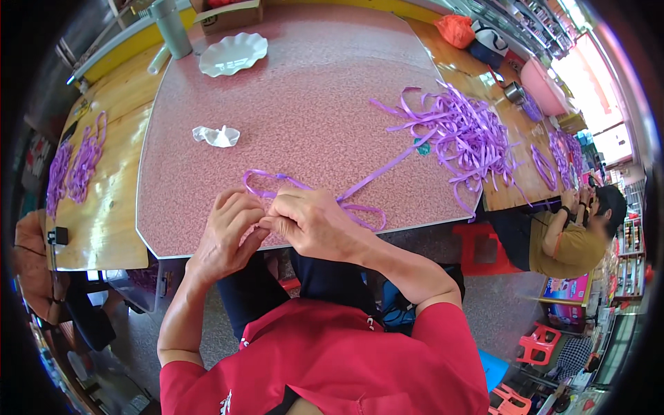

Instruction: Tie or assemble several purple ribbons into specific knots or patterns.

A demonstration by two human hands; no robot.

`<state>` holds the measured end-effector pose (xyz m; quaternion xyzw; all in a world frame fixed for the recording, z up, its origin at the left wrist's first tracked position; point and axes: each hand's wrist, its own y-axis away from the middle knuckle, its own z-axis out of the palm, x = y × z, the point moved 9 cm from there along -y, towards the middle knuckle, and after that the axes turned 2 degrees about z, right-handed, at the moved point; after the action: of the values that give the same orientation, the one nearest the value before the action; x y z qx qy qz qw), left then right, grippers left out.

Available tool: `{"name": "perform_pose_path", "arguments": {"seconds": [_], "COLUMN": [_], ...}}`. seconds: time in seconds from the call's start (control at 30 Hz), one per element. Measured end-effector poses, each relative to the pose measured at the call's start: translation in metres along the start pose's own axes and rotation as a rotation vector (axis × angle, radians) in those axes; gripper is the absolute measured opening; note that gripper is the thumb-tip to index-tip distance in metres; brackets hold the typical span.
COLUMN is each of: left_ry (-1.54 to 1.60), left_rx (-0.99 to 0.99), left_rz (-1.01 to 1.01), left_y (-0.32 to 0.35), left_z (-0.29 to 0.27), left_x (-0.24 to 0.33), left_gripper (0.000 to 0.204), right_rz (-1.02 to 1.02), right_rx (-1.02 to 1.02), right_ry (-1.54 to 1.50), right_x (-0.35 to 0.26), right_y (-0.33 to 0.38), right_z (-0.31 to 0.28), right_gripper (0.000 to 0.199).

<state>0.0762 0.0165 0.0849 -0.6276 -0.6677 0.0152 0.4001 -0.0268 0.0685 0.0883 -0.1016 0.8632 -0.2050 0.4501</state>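
Note:
Near the table's front edge, my left hand (232,229) and my right hand (317,223) meet, fingers curled and thumbs pinched close together. They hold a purple ribbon (299,182), whose gripped part is hidden by my fingers. One loop of it arcs up past my left fingertips. Behind my right hand it crosses itself, and another loop (373,210) lies flat on the tabletop. From there a strand (387,171) runs up and right to a tangled heap of purple ribbons (477,135) on the right side.
The pink speckled table (304,90) bears a crumpled white wrapper (220,136) and a white scalloped plate (233,55). A green bottle (170,28) stands behind. More purple ribbons (84,162) lie on the wooden surface at left. A person (567,232) sits at right, another (33,259) at left.

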Motion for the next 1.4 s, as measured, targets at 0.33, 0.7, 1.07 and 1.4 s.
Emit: {"name": "perform_pose_path", "arguments": {"seconds": [0.33, 0.7, 1.07, 1.4], "left_ry": [0.173, 0.450, 0.400, -0.052], "left_rx": [-0.082, -0.071, 0.071, 0.151], "left_rz": [0.034, -0.233, -0.404, -0.499], "left_y": [0.011, 0.026, 0.033, 0.025], "left_z": [-0.003, -0.012, -0.030, -0.036], "left_x": [0.011, -0.022, -0.050, -0.063], "left_gripper": [0.013, 0.030, 0.027, 0.015], "right_rz": [-0.081, 0.007, 0.127, 0.470], "right_rx": [-0.060, 0.006, -0.211, 0.201], "right_ry": [-0.078, -0.239, 0.419, -0.442], "right_x": [-0.013, 0.019, 0.092, 0.085], "right_y": [0.008, 0.007, 0.052, 0.034], "right_z": [0.005, -0.016, -0.073, -0.054], "right_gripper": [0.017, 0.018, 0.018, 0.014]}}
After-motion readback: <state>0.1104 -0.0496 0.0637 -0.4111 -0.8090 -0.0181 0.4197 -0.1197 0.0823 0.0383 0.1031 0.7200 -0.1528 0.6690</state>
